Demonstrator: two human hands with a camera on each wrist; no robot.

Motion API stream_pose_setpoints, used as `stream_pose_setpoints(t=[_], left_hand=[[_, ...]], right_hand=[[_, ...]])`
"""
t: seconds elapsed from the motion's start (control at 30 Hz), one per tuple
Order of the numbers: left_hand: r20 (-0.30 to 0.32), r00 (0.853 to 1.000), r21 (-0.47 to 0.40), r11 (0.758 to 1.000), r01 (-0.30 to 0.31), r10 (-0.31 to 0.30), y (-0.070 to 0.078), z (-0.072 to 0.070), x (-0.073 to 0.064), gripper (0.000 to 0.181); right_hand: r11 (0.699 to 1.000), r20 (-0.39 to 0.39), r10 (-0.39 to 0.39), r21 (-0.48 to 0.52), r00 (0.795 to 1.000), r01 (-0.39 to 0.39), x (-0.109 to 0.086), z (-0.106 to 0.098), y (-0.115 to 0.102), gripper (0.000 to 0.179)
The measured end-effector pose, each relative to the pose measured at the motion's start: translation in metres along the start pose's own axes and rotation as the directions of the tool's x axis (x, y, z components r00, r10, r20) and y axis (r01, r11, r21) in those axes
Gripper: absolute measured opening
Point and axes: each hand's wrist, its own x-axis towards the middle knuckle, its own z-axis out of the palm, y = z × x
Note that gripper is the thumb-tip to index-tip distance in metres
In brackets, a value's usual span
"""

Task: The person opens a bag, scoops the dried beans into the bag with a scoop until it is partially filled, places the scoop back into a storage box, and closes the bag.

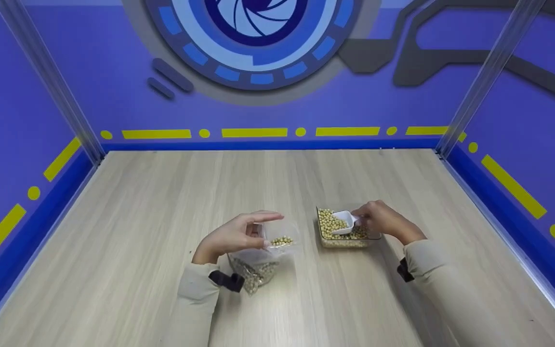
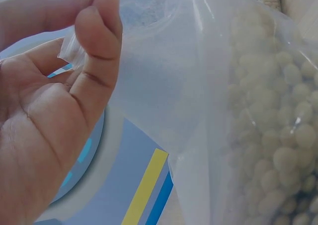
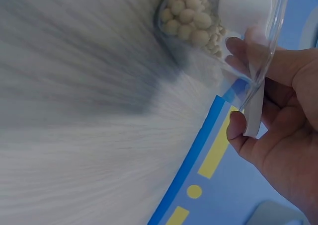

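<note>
Your left hand (image 1: 239,236) grips the clear bag (image 1: 254,272) near its mouth, fingers bent over the film; pale beans fill the bag's lower part. Your right hand (image 1: 382,220) pinches the white scoop (image 1: 343,223) by its handle — its bowl sits among beans (image 1: 329,221) inside the clear container (image 1: 376,236). That container stands right of the bag, on the wood-grain table (image 1: 113,250) — blue panels (image 1: 258,115) surround it.

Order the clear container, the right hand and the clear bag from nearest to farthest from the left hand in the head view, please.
1. Clear bag: held in the left hand.
2. Clear container: to that hand's right.
3. Right hand: farther right, at the container's right side.
</note>
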Motion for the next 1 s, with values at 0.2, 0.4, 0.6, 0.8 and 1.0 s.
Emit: stream_pose_setpoints(t=[0.2, 0.4, 0.6, 0.8, 1.0], left_hand=[[-0.002, 1.000, 0.021, 1.000, -0.020, 0.020, -0.0014, -0.0004, 0.0002, 0.061], [-0.002, 1.000, 0.035, 0.999, -0.020, 0.020, 0.0001, -0.0008, 0.0003, 0.061], [-0.002, 1.000, 0.018, 1.000, 0.002, -0.002, 0.0010, -0.0009, 0.0009, 0.062], [0.002, 1.000, 0.012, 1.000, 0.006, -0.006, 0.0003, -0.0007, 0.0010, 0.062], [0.013, 1.000, -0.004, 1.000, -0.017, 0.017, 0.0002, -0.0004, 0.0001, 0.061]], right_hand=[[1.000, 0.052, -0.018, 0.006, 0.998, 0.018, 0.0008, -0.0023, 0.0004, 0.024], [0.999, 0.129, 0.006, 0.046, 0.992, -0.012, 0.0041, -0.0054, 0.0006, 0.018], [0.998, 0.184, 0.004, 0.058, 0.983, -0.015, 0.0053, -0.0084, -0.0009, 0.016], [0.997, 0.209, 0.056, 0.032, 0.976, -0.065, 0.0054, -0.0076, -0.0041, 0.019], [0.994, 0.114, 0.112, -0.009, 0.987, -0.111, 0.0044, -0.0030, -0.0044, 0.023]])
